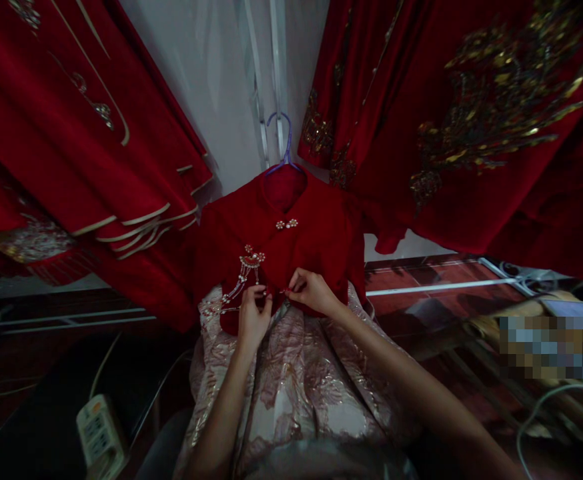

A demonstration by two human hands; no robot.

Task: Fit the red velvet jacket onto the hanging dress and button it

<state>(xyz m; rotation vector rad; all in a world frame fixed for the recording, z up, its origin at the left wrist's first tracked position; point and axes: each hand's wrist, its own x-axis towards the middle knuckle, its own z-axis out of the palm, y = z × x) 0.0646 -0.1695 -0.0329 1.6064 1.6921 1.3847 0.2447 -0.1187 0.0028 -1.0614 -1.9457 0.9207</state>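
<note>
A small red jacket [316, 233] hangs on a blue hanger [282, 143] in front of me, over a pale pink patterned skirt [291, 380]. The jacket has a pearl clasp [286, 224] at the chest and a beaded tassel ornament [245, 267] on its left side. My left hand [252, 312] pinches the jacket's front edge near the hem, fingers closed. My right hand [311, 290] pinches the opposite front edge close by, fingers closed too. What small fastening sits between the fingertips I cannot make out.
Large red embroidered garments hang at left [81, 133] and right [471, 120], with gold embroidery [496, 100] on the right one. A white power strip [99, 433] lies on a dark surface at lower left. White cables [536, 413] run at lower right. A white wall [211, 80] stands behind.
</note>
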